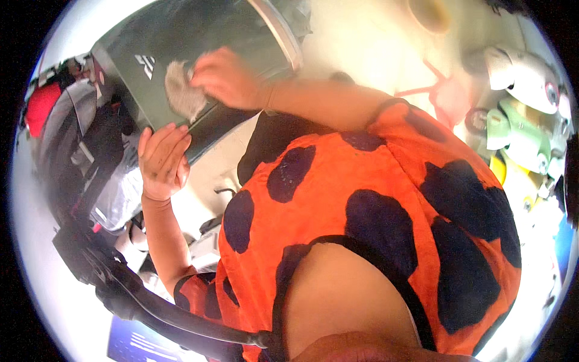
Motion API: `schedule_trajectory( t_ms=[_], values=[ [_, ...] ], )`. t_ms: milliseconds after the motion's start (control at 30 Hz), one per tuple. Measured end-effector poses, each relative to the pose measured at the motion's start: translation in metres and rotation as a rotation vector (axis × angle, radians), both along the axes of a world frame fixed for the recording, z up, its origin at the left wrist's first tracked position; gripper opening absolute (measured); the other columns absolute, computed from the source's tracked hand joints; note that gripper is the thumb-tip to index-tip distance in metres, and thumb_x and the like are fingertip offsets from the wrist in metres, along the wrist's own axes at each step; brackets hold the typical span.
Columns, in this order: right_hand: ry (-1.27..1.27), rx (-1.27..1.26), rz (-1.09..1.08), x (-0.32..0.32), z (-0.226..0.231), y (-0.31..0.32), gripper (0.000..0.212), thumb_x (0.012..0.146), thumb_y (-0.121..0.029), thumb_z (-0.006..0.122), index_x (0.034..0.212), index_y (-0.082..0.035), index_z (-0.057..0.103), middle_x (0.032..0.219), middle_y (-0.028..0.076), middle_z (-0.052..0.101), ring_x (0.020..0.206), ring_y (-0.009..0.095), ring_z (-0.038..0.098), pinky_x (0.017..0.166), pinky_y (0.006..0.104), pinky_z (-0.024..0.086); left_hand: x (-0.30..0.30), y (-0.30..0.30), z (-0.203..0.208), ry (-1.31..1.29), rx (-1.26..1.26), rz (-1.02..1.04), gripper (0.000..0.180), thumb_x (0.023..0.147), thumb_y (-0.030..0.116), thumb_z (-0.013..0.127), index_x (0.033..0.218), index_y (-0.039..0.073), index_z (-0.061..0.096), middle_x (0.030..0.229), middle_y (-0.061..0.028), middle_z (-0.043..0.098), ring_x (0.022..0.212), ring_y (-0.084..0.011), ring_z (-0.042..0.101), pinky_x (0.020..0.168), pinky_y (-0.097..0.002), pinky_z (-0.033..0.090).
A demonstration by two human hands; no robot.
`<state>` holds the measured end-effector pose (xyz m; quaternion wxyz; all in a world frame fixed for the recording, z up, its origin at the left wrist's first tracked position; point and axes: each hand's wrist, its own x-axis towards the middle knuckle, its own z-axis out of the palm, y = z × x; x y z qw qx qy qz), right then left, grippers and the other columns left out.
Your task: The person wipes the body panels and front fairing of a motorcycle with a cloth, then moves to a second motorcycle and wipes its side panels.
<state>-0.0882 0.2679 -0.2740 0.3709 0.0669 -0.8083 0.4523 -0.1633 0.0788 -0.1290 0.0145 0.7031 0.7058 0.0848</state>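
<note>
Two bare hands work on a dark grey closed laptop with a pale logo on its lid (151,54), which lies tilted at the upper left of the head view. Right hand (226,78) has fingers curled down on a small grey crumpled cloth (183,90), pressing it flat against the lid near the front edge. Left hand (163,160) sits at the laptop's near edge, fingers together and bent over the rim, steadying it; nothing else in that hand. Cloth is mid-lid, below the logo. Progress, as a judgement: wiping looks underway, not finished. The lid reads fairly even in tone, too blurred to tell which parts are clean. Person wears an orange top with big black spots (386,199). Black curved pole (151,308) runs along the lower left. Pale green and white toy-like plastic shapes (518,130) sit at the right, well apart from the laptop.
</note>
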Motion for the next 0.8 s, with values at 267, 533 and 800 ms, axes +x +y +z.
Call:
schedule_trajectory(
  t_ms=[267, 533, 800],
  values=[
    [-0.412, -0.242, -0.364, -0.014, -0.072, 0.084, 0.015, 0.078, -0.01, 0.054, 0.09, -0.001, 0.058, 0.09, 0.019, 0.056, 0.091, 0.037, 0.05, 0.082, 0.0441, 0.039, 0.023, 0.066, 0.008, 0.121, 0.219, 0.54, 0.035, 0.077, 0.013, 0.063, 0.109, 0.002, 0.058, 0.121, -0.0159, 0.051, 0.112, -0.0341, 0.047, 0.096, -0.0433, 0.033],
    [-0.451, -0.291, -0.138, 0.039, -0.09, 0.113, 0.015, 0.075, -0.002, 0.054, 0.09, -0.002, 0.056, 0.092, 0.018, 0.054, 0.091, 0.037, 0.049, 0.079, 0.044, 0.04, -0.017, 0.119, -0.005, 0.235, 0.088, 0.874, 0.055, 0.083, 0.028, 0.062, 0.127, 0.002, 0.042, 0.133, -0.0206, 0.038, 0.122, -0.0355, 0.038, 0.101, -0.0411, 0.03],
    [-0.57, 0.129, -0.18, -0.111, -0.12, 0.191, 0.015, 0.079, 0.001, 0.051, 0.092, 0.001, 0.058, 0.084, 0.017, 0.059, 0.081, 0.034, 0.056, 0.07, 0.0414, 0.045, -0.019, 0.123, -0.007, 0.341, 0.031, 1.056, 0.051, 0.078, 0.041, 0.064, 0.12, 0.015, 0.053, 0.131, -0.0121, 0.044, 0.118, -0.0321, 0.044, 0.093, -0.0429, 0.039]
  ],
)
